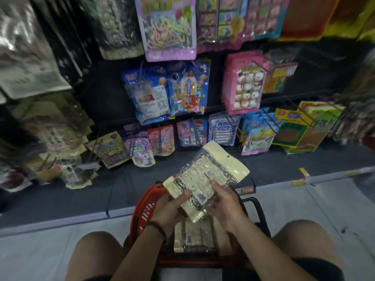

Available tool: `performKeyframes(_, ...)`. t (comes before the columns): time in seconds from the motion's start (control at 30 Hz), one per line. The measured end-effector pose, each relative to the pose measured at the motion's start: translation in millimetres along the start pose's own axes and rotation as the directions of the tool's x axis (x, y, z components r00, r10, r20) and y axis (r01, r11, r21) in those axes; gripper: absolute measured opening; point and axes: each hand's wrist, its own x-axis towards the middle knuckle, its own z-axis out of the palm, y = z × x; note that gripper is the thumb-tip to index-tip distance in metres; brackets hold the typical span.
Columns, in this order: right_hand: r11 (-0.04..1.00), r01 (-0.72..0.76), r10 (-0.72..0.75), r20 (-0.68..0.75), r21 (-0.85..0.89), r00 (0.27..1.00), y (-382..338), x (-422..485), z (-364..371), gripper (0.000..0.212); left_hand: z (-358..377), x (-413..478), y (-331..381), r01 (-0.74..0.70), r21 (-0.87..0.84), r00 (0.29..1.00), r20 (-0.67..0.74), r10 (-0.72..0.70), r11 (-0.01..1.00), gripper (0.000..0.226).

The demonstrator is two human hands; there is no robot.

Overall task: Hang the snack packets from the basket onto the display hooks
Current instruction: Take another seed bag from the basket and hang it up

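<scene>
Item: snack packet (205, 175), lower centre, over red basket (140, 213). Left hand (170, 207) and right hand (223, 201) both grip its near end. Long axis runs lower left to upper right, hole end toward display hooks (231, 123); right hand nearer.

Above the left hand (170, 209) we see a purple cartoon-animal pouch (143, 153) and a blue toy-figure pack (188, 92), up and right of the right hand (223, 205) a pink snowman-sweets pack (246, 86) and a yellow price label (303, 172) on the shelf edge (334, 173), and pale floor (40, 250) below both hands.
</scene>
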Motion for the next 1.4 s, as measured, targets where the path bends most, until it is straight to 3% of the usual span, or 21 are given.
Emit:
performKeyframes(0.13, 0.991, 0.128, -0.126, -0.035, 0.038, 0.991, -48, -5, 24, 0.075, 17, -15, 31, -0.058, -0.012, 0.997, 0.058, 0.059, 0.998, 0.064)
performKeyframes(0.17, 0.989, 0.148, -0.147, -0.031, 0.024, 0.989, -60, -9, 29, 0.073, 21, -19, 39, -0.097, -0.009, 0.995, 0.03, 0.098, 0.995, 0.069)
performKeyframes(0.23, 0.981, 0.192, -0.192, -0.027, -0.002, 0.981, -81, -14, 36, 0.041, 29, -24, 57, -0.208, 0.063, 0.965, -0.149, 0.216, 0.976, 0.089)
performKeyframes(0.27, 0.978, 0.208, -0.209, -0.02, -0.018, 0.978, -90, -20, 42, 0.028, 34, -29, 66, -0.272, 0.12, 0.914, -0.279, 0.296, 0.955, 0.091)
performKeyframes(0.33, 0.967, 0.25, -0.251, -0.035, -0.039, 0.967, -105, -25, 52, 0.029, 45, -44, 84, -0.429, 0.261, 0.744, -0.441, 0.502, 0.865, 0.076)
performKeyframes(0.37, 0.96, 0.275, -0.277, -0.048, -0.044, 0.96, -111, -27, 58, 0.04, 51, -49, 91, -0.511, 0.388, 0.637, -0.428, 0.641, 0.767, 0.067)
performKeyframes(0.43, 0.937, 0.339, -0.344, -0.061, -0.082, 0.937, -125, -35, 72, 0.052, 61, -59, 105, -0.577, 0.574, 0.541, -0.264, 0.799, 0.581, 0.057)
performKeyframes(0.47, 0.92, 0.381, -0.388, -0.067, -0.097, 0.919, -131, -39, 79, 0.041, 64, -62, 112, -0.599, 0.57, 0.572, -0.187, 0.799, 0.562, 0.058)
performKeyframes(0.53, 0.86, 0.491, -0.498, -0.019, -0.138, 0.867, -141, -46, 92, 0.024, 73, -71, 130, -0.643, 0.426, 0.677, -0.074, 0.733, 0.637, 0.063)
performKeyframes(0.67, 0.728, 0.628, -0.633, 0.082, -0.277, 0.77, -152, -57, 122, 0.031, 76, -75, 164, -0.661, 0.336, 0.732, 0.093, 0.675, 0.671, 0.065)
performKeyframes(0.8, 0.519, 0.722, -0.683, 0.285, -0.458, 0.672, -165, -67, 137, 0.051, 71, -70, 188, -0.627, 0.132, 0.779, 0.077, 0.622, 0.768, 0.056)
performKeyframes(0.9, 0.357, 0.772, -0.675, 0.426, -0.526, 0.603, -175, -65, 146, 0.043, 63, -62, 207, -0.612, 0.108, 0.788, -0.008, 0.616, 0.784, 0.08)
performKeyframes(0.97, 0.23, 0.785, -0.659, 0.501, -0.576, 0.561, -183, -63, 155, 0.048, 57, -61, 224, -0.64, 0.176, 0.745, -0.094, 0.66, 0.748, 0.075)
performKeyframes(1.03, 0.212, 0.789, -0.667, 0.505, -0.577, 0.548, -198, -63, 166, 0.042, 49, -62, 240, -0.676, 0.221, 0.689, -0.149, 0.709, 0.703, 0.051)
performKeyframes(1.1, 0.189, 0.776, -0.739, 0.433, -0.601, 0.515, -220, -59, 173, 0.038, 39, -62, 256, -0.688, 0.207, 0.689, -0.116, 0.715, 0.696, 0.035)
performKeyframes(1.2, 0.168, 0.77, -0.743, 0.434, -0.615, 0.509, -258, -54, 186, 0.054, 24, -64, 281, -0.674, 0.181, 0.725, -0.027, 0.689, 0.716, 0.05)
performKeyframes(1.3, 0.287, 0.816, -0.622, 0.55, -0.503, 0.558, -288, -48, 206, 0.07, 15, -72, 301, -0.686, 0.08, 0.728, 0.06, 0.683, 0.723, 0.043)
performKeyframes(1.4, 0.414, 0.799, -0.573, 0.556, -0.437, 0.601, -303, -40, 226, 0.078, 6, -77, 315, -0.673, 0.102, 0.739, 0.046, 0.672, 0.733, 0.028)
